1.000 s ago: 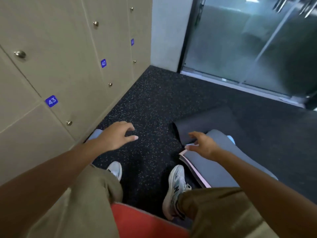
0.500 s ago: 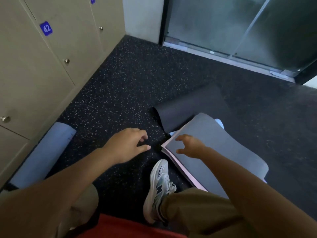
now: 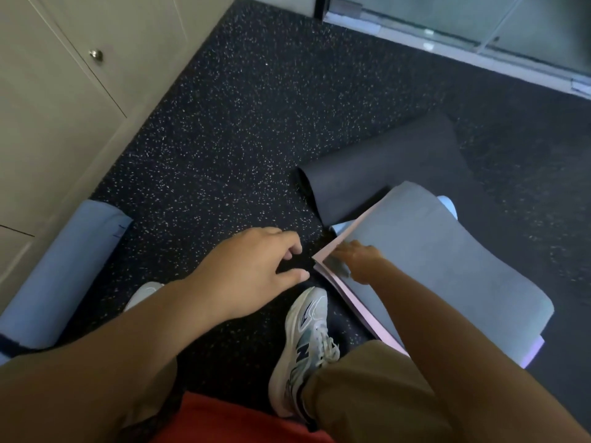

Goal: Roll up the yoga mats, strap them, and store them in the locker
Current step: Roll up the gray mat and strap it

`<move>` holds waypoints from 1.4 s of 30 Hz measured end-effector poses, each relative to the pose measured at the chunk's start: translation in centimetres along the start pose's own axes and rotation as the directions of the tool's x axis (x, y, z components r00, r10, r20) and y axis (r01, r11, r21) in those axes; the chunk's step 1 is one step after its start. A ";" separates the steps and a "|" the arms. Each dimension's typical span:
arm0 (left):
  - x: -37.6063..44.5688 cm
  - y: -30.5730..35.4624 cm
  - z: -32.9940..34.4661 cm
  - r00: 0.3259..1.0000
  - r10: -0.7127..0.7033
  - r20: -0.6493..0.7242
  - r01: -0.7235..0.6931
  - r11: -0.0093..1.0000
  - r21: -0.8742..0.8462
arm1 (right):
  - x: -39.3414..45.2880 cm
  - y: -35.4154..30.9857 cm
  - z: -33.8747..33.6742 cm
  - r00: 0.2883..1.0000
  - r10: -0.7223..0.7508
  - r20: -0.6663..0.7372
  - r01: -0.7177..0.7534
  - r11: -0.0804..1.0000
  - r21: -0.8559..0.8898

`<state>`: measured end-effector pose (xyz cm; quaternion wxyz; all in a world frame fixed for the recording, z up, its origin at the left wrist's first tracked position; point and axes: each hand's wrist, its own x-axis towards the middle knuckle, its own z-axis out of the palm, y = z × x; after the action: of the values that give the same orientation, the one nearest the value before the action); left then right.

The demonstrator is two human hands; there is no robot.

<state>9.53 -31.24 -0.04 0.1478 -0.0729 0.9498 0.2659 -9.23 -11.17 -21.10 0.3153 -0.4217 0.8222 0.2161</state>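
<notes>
A grey yoga mat [image 3: 447,276] with a pink underside lies unrolled on the floor at the right, on top of a light blue mat [image 3: 449,206] that peeks out at its far end. A dark mat [image 3: 383,167] with a curled near end lies just beyond. My right hand [image 3: 361,260] grips the grey mat's near-left corner, which is slightly lifted. My left hand [image 3: 256,266] hovers over the floor just left of that corner, fingers loosely apart, holding nothing. A rolled blue mat [image 3: 64,266] lies at the foot of the lockers [image 3: 64,107] on the left.
The floor [image 3: 240,123] is black speckled rubber. A glass door and its metal track [image 3: 463,30] run along the far right. My shoes [image 3: 307,340] stand between the mats, and red cloth [image 3: 224,420] shows at the bottom edge.
My view has tilted down and moved closer to the floor. My right hand reached the grey mat's corner and took hold of it. My left hand moved right, toward that corner.
</notes>
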 end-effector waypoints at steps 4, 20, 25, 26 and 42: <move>0.1 -0.6 0.0 0.999 -0.035 0.007 0.035 0.999 -0.021 | 0.6 0.5 0.7 0.999 -0.010 -0.042 0.007 0.998 -0.062; 1.3 0.4 0.5 0.998 -0.056 0.011 0.056 0.998 -0.028 | -2.5 4.5 -5.6 0.990 0.057 -0.128 -0.070 0.993 -0.095; 0.2 2.4 0.6 0.998 -0.058 -0.016 0.058 0.998 -0.007 | -8.6 7.4 -10.1 0.991 0.109 -0.078 -0.111 0.994 -0.015; -0.1 3.2 0.7 0.998 -0.055 -0.026 0.054 0.998 -0.019 | -10.3 8.2 -11.0 0.990 0.120 -0.070 -0.121 0.993 -0.009; -4.2 23.0 -4.9 0.964 0.161 -0.213 -0.223 0.925 -0.309 | -41.6 13.9 -18.7 0.923 0.382 -0.055 -0.384 0.923 -0.038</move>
<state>7.33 -14.09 16.39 0.0183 -0.0271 0.9038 0.4267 -8.54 8.02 22.53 0.2378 -0.2651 0.8905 0.2833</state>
